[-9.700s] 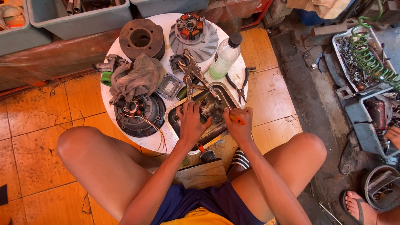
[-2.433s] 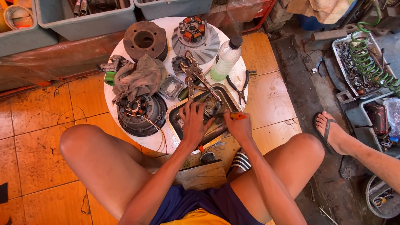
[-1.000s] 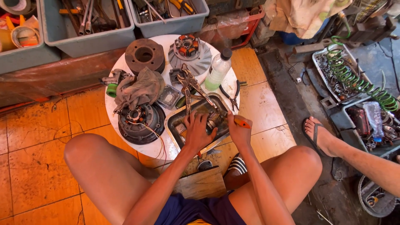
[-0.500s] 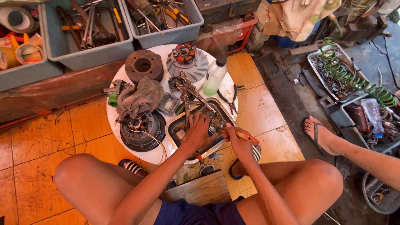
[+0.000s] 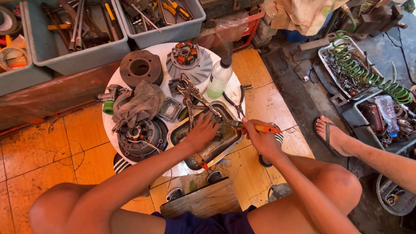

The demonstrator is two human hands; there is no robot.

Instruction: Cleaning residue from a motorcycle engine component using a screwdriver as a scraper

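At frame centre, the left hand (image 5: 203, 132) presses spread fingers on a part in the metal tray (image 5: 225, 141); the right hand (image 5: 260, 138) pinches an orange-handled tool (image 5: 255, 128) aimed at it. Engine parts still lie loose on the table (image 5: 110, 130), so work looks midway
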